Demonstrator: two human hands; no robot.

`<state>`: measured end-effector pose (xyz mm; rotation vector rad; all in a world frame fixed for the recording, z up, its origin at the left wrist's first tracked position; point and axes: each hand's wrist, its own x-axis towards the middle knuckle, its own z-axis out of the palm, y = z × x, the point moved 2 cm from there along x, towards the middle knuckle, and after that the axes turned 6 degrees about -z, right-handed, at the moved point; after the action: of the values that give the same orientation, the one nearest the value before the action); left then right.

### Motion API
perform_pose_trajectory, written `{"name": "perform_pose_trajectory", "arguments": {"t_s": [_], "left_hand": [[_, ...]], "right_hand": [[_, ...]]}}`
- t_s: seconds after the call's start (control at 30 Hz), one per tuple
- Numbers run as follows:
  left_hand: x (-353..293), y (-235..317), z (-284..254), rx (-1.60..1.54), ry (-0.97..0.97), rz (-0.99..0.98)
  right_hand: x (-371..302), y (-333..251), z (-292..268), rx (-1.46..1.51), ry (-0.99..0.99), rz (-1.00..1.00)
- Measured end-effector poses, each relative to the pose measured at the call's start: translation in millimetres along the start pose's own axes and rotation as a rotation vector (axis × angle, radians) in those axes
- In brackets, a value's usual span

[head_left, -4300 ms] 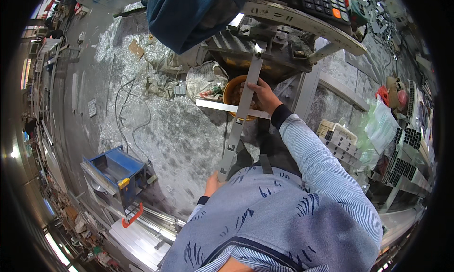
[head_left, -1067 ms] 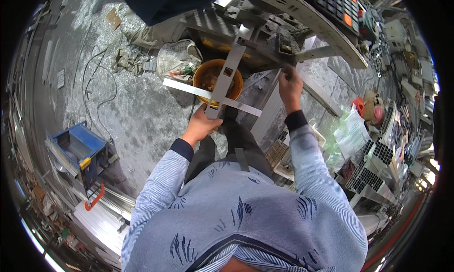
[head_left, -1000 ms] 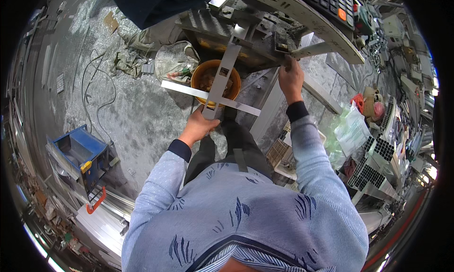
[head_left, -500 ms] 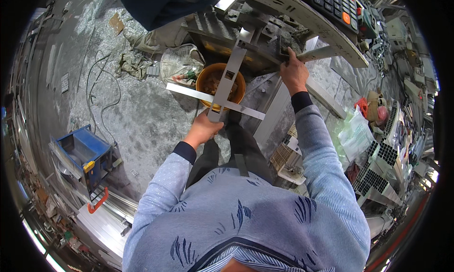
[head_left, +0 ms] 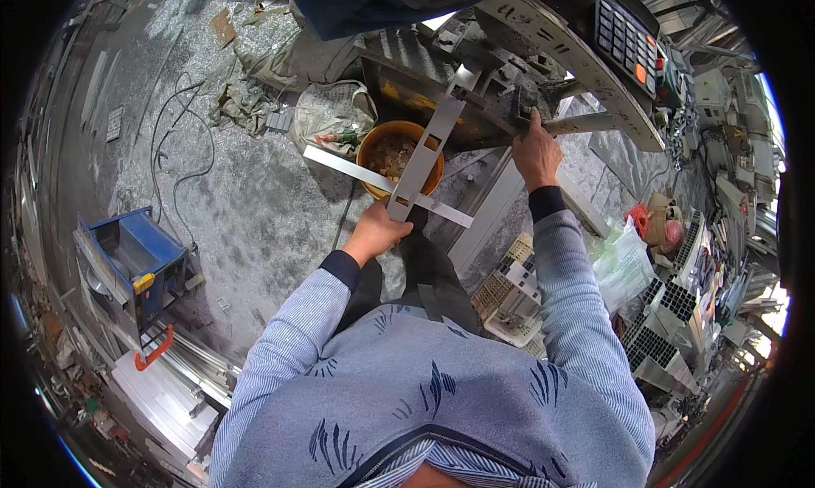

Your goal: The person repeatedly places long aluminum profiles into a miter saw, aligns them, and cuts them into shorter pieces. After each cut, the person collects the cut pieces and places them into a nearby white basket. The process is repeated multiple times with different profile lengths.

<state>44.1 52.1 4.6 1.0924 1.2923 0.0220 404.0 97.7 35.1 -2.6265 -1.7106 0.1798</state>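
Note:
My left hand [head_left: 379,231] is closed round the near end of a flat silver metal bar [head_left: 418,174] with rectangular cutouts. The bar slants away from me, its far end lying at a dark metal machine [head_left: 480,57]. A narrower silver strip [head_left: 340,163] crosses near the bar's near end. Under both stands a yellow bucket [head_left: 367,153] holding small scraps. My right hand [head_left: 537,154] is at a dark block on the machine's right side, index finger stretched forward along it. The other fingers look curled, and what they hold is hidden.
A board [head_left: 577,59] carries a calculator [head_left: 626,45] at the upper right. White sacks [head_left: 335,113] lie beyond the bucket. At left stands a blue machine [head_left: 140,250] near a looping cable [head_left: 212,140]. Plastic crates [head_left: 509,293] and a clear bag [head_left: 624,259] lie at right.
The view has shifted slightly, so the machine and board appear farther right. My left hand keeps its hold on the bar, and my right hand stays at the machine's dark block.

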Motion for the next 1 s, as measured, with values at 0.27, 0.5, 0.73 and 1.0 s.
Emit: {"name": "perform_pose_trajectory", "arguments": {"t_s": [0.27, 0.5, 0.73, 1.0], "left_hand": [[5, -8, 2, -0.038, -0.007, 0.018], [-5, 5, -2, -0.011, 0.000, -0.009], [-5, 4, -1, -0.021, -0.001, 0.021], [1, -2, 1, 0.036, 0.044, 0.049]], "right_hand": [[-17, -80, 54, 1.231, 0.007, 0.050], [6, -134, 54, 1.779, -0.380, 0.321], [3, -147, 45, 2.026, -0.358, 0.355], [3, -147, 47, 1.920, -0.388, 0.337]]}}
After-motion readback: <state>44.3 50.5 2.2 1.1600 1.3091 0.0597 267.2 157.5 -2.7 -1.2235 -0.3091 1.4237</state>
